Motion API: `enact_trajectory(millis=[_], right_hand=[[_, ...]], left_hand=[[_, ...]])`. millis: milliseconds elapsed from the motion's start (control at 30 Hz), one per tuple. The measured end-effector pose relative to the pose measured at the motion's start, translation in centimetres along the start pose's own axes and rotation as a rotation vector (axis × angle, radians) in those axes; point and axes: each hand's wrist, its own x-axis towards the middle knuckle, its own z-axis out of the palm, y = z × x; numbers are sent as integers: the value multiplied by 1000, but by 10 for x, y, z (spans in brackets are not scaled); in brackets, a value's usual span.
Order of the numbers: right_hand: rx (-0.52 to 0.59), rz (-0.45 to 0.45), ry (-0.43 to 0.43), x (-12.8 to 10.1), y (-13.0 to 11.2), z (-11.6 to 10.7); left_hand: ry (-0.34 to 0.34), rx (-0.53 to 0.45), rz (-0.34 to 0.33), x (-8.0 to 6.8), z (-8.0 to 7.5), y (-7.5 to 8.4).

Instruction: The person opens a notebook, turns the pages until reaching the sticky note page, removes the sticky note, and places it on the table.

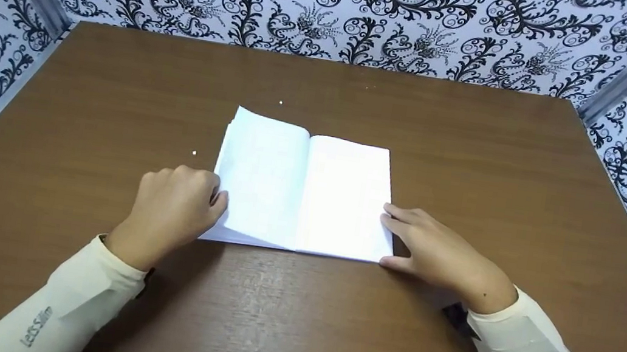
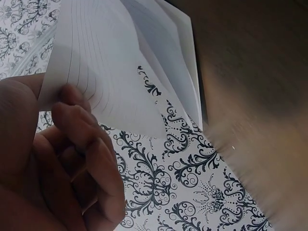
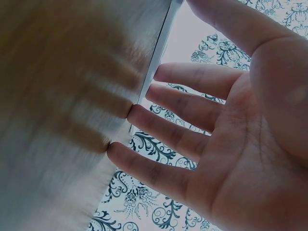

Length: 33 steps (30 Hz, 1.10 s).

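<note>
A white notebook (image 1: 302, 190) lies open on the brown table (image 1: 293, 320), its blank pages facing up. My left hand (image 1: 177, 206) is at the notebook's lower left corner with curled fingers (image 2: 82, 130) pinching several lined pages (image 2: 110, 72) that fan upward. My right hand (image 1: 438, 252) rests at the lower right edge of the notebook. Its fingers (image 3: 159, 130) are straight and spread, with the tips touching the table beside the page edge (image 3: 156, 62).
Black-and-white patterned walls (image 1: 337, 7) close the table in at the back and both sides. A few small white specks (image 1: 194, 152) lie on the tabletop left of and behind the notebook. Cream sleeves (image 1: 68, 307) cover both forearms.
</note>
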Motion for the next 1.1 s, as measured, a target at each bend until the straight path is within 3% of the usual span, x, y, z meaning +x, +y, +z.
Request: enact_trajectory(millis=[700, 1100], right_hand=[[2, 11, -7, 1, -1, -1], [7, 21, -12, 0, -1, -1]], left_hand=[[32, 109, 97, 0, 16, -5], [-79, 164, 87, 2, 18, -5]])
